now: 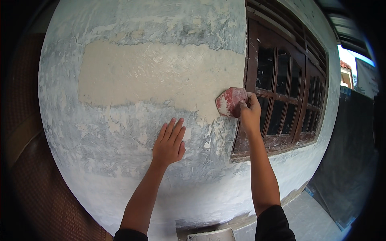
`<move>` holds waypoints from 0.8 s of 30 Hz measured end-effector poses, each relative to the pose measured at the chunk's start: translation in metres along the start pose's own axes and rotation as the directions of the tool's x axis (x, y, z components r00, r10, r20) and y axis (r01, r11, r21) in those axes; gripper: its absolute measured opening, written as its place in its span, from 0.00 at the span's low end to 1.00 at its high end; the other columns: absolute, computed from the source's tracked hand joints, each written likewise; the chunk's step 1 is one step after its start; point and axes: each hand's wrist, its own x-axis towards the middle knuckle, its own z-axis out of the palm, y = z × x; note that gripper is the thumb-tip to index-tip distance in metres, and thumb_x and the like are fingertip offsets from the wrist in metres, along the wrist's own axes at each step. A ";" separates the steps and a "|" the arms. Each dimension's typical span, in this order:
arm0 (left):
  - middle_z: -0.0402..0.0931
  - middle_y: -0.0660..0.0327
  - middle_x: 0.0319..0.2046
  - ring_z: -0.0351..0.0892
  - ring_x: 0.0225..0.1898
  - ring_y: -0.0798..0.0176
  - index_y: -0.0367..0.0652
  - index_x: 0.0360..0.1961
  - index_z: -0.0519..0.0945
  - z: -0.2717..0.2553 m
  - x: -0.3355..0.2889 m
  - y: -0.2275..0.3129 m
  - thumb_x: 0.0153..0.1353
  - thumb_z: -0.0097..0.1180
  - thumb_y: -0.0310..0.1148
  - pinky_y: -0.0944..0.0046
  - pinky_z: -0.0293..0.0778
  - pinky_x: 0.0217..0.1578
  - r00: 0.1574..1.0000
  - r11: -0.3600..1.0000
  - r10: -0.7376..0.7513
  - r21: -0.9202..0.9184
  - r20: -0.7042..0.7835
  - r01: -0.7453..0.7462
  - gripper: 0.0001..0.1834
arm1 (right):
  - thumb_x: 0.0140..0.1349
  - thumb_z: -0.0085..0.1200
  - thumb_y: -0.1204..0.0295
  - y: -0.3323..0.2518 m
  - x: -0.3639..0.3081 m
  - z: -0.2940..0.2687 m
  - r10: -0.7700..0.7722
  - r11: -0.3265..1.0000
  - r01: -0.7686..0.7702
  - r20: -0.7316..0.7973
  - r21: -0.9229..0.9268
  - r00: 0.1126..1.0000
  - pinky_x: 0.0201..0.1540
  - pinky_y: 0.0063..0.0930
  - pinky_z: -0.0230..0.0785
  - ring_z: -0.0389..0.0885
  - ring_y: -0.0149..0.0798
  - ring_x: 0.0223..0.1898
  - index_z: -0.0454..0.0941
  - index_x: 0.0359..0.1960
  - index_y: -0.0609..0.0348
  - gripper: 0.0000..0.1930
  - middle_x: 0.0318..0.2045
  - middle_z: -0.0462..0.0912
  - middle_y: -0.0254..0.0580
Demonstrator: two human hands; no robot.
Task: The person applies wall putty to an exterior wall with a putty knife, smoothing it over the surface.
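My right hand (251, 114) grips a red putty spreader (230, 103) smeared with pale filler, thumb on its near face. The spreader lies against the wall beside the window frame, at the right end of a broad cream patch of putty (148, 74). That patch looks smooth and slightly shiny, with a ragged edge. Below it, my left hand (169, 143) rests flat on the mottled grey-white wall (120, 138), fingers stretched upward and holding nothing.
A dark brown wooden window (277, 94) with small panes stands just right of the spreader. Low down, a pale block-like object (211, 235) shows partly near the wall's base. Brown woven-looking panels (48, 188) line the left; a dark sheet (341, 152) hangs at right.
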 end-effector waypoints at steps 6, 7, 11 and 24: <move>0.63 0.51 0.68 0.58 0.71 0.45 0.37 0.56 0.74 0.001 0.000 -0.001 0.56 0.49 0.34 0.45 0.53 0.69 1.000 0.998 0.015 -0.055 -0.016 -0.016 0.26 | 0.59 0.50 0.81 0.006 -0.041 0.008 0.149 0.986 -0.145 -0.049 0.084 0.988 0.45 0.26 0.69 0.77 0.32 0.35 0.76 0.43 0.67 0.11 0.33 0.81 0.42; 0.63 0.51 0.68 0.57 0.71 0.45 0.37 0.56 0.74 0.001 0.001 0.000 0.56 0.49 0.34 0.45 0.53 0.69 1.000 0.998 0.015 -0.053 -0.018 -0.016 0.25 | 0.59 0.50 0.82 0.017 -0.045 0.003 0.210 0.972 -0.195 -0.114 0.130 0.971 0.45 0.26 0.69 0.77 0.31 0.36 0.76 0.44 0.66 0.11 0.34 0.81 0.42; 0.63 0.51 0.68 0.57 0.71 0.45 0.37 0.56 0.73 0.003 -0.001 -0.001 0.56 0.49 0.34 0.44 0.52 0.69 0.999 0.999 0.027 -0.036 -0.020 -0.028 0.26 | 0.59 0.50 0.82 0.021 -0.061 0.008 0.341 0.911 -0.293 -0.130 0.289 0.931 0.45 0.25 0.69 0.77 0.30 0.38 0.76 0.43 0.66 0.11 0.37 0.80 0.40; 0.64 0.53 0.68 0.59 0.70 0.48 0.38 0.57 0.74 0.000 0.002 0.000 0.57 0.47 0.35 0.47 0.54 0.69 1.000 1.000 0.022 -0.013 -0.017 -0.022 0.26 | 0.57 0.48 0.84 0.010 -0.084 0.022 0.402 0.912 -0.368 -0.218 0.182 0.889 0.46 0.26 0.68 0.77 0.34 0.39 0.75 0.43 0.67 0.11 0.38 0.80 0.43</move>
